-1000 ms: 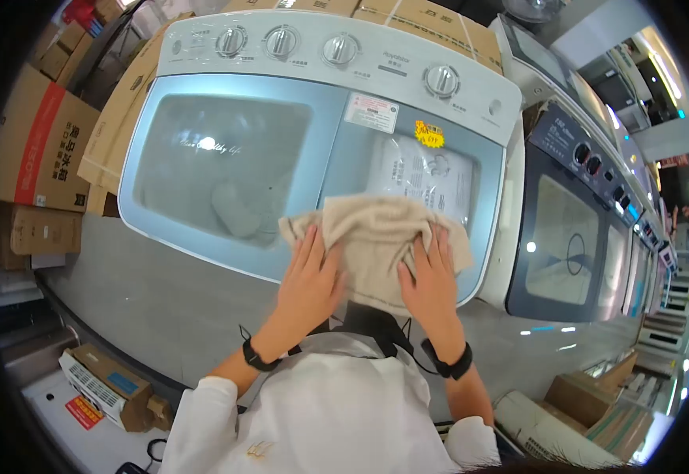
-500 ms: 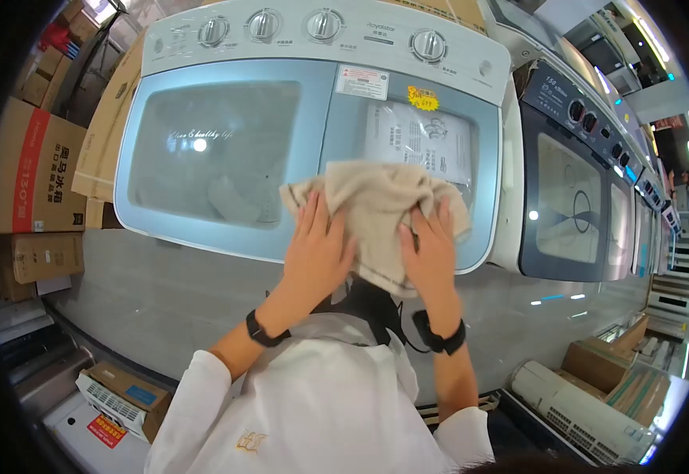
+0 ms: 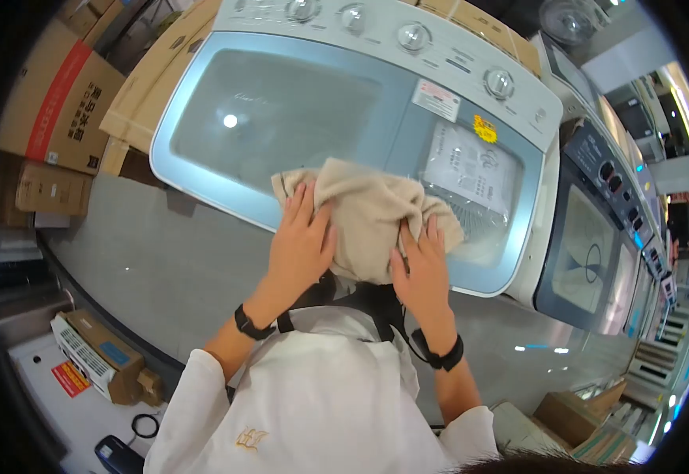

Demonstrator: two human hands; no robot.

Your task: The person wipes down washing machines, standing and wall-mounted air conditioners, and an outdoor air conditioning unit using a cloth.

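A beige cloth [image 3: 368, 213] lies bunched over the front edge of a pale blue twin-tub washing machine [image 3: 226, 189], across the join between its two lids. My left hand [image 3: 301, 241] has its fingers on the cloth's left side, thumb inward, gripping the fabric. On the right side, my right hand [image 3: 423, 268] grips the cloth, and folds gather at its fingertips. The fabric hides part of both lids. A bagged printed sheet [image 3: 471, 170] shows through the right lid, beyond my right hand.
To the right stands a dark-topped washing machine [image 3: 585, 253]. Cardboard boxes [image 3: 60, 99] are stacked at the left. A control panel with knobs [image 3: 415, 35] runs along the washer's back. Grey floor [image 3: 139, 245] shows below the washer. Boxed goods [image 3: 103, 355] sit at lower left.
The view has turned, so the washer appears tilted and shifted right. Both hands stay on the cloth, which now sits farther left on the washer, with its folds rearranged.
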